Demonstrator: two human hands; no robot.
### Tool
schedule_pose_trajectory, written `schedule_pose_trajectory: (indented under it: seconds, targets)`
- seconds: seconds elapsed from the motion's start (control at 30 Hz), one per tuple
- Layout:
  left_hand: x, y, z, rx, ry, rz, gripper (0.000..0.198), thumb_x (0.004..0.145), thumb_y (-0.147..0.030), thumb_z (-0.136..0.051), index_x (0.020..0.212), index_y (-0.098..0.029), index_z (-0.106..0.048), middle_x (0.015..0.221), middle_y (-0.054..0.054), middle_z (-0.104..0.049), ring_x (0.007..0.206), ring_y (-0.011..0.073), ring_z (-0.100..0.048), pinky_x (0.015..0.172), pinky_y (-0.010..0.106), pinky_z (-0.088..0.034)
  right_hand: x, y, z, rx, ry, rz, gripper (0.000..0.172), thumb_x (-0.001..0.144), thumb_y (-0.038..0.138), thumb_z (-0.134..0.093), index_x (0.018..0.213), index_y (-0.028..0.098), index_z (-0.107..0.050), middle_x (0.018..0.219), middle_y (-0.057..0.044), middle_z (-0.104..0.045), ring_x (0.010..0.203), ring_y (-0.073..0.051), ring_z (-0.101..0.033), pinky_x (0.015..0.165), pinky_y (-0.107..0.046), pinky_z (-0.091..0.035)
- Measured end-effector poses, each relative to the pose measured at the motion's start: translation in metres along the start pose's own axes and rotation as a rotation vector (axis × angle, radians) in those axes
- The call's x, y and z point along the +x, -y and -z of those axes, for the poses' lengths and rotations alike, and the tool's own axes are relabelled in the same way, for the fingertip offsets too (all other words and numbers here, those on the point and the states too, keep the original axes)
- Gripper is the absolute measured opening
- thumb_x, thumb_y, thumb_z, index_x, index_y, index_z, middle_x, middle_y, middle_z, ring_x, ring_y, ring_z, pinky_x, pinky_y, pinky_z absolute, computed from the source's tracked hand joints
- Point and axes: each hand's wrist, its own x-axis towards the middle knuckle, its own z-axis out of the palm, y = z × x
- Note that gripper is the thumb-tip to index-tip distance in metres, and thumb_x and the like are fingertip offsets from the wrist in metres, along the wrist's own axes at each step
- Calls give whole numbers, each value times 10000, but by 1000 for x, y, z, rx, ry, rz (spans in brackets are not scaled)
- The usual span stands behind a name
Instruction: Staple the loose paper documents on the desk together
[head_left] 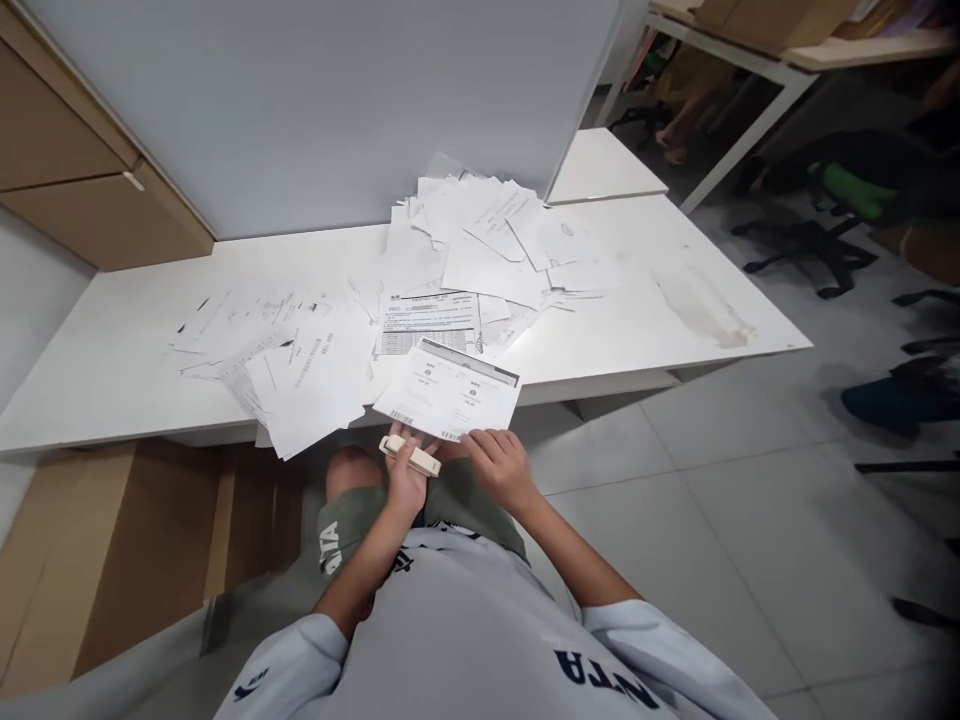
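My left hand [407, 478] is curled tight around a cream stapler [409, 456], and right above it a printed sheet [448, 392] juts out past the front edge of the white desk [637, 305]. My right hand [499, 468] comes in, fingers [480, 445] slightly spread against the sheet's lower edge, with loose papers [465, 240] strewn just beyond.
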Motion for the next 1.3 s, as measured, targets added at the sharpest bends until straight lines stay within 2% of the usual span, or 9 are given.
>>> schedule_pose_trajectory:
  seconds: [0.17,0.33,0.47,0.57,0.67,0.73,0.87,1.13,1.3]
  targets:
    - [4,-1,3,126,83,-59,389,793,-472,-687,1110,-282,-563,1427,93,-533,1220,290,-591,973,510,-507,2,0,-17,52,158,-245,295,955,130,-419,1080,232,-667,1013,-92,-708,894,-216,-598,784,-362,-432]
    - [6,-4,-2,153,104,-27,390,781,-448,-706,1115,-275,-604,1425,87,-517,1268,308,-550,994,522,-506,-6,-1,-11,169,110,-336,288,873,94,-469,1060,220,-649,1083,-98,-686,1067,-250,-581,961,-433,-415]
    - [9,-5,-11,162,126,31,486,761,-409,-720,1222,-290,-623,1500,86,-440,1328,323,-484,1003,507,-510,-26,-5,-1,324,51,-446,375,800,115,-492,1133,235,-614,1294,-97,-613,1284,-298,-495,1124,-563,-299]
    - [11,-4,-14,190,124,46,518,744,-404,-730,1241,-294,-635,1524,77,-416,1350,324,-455,1005,491,-514,-36,-13,-3,488,-138,-815,389,821,219,-512,1204,237,-577,1389,-119,-538,1349,-319,-442,1122,-602,-313]
    - [13,-2,-15,247,139,34,529,761,-429,-708,1266,-294,-629,1532,73,-411,1349,320,-453,1013,490,-510,-36,-25,-15,800,-284,-1217,410,820,375,-592,1198,219,-562,1286,-149,-603,1214,-308,-563,1003,-526,-471]
    - [13,0,-14,306,159,18,540,779,-460,-686,1288,-295,-616,1537,75,-403,1335,320,-464,1008,494,-515,-31,-34,-24,1077,-293,-1338,436,793,452,-639,1153,216,-567,1161,-138,-675,1060,-289,-647,897,-472,-537]
    - [12,2,-12,339,182,-7,529,779,-465,-694,1277,-303,-619,1536,74,-399,1299,308,-489,991,488,-528,-16,-48,-35,1332,-245,-1368,471,720,475,-722,1091,225,-571,988,-87,-736,878,-263,-689,766,-421,-565]
    - [13,4,-7,335,173,-87,418,778,-425,-732,1158,-267,-658,1447,104,-485,1180,278,-563,953,511,-550,0,-60,-38,1168,-311,-1218,423,764,471,-696,1092,226,-589,994,-87,-730,895,-253,-681,753,-394,-558]
    - [21,-7,-7,295,197,-192,423,748,-381,-773,1145,-272,-678,1381,102,-537,1156,277,-577,929,505,-566,14,-71,-35,1123,-328,-1180,397,774,436,-691,1097,226,-598,954,-71,-723,845,-233,-670,720,-362,-549]
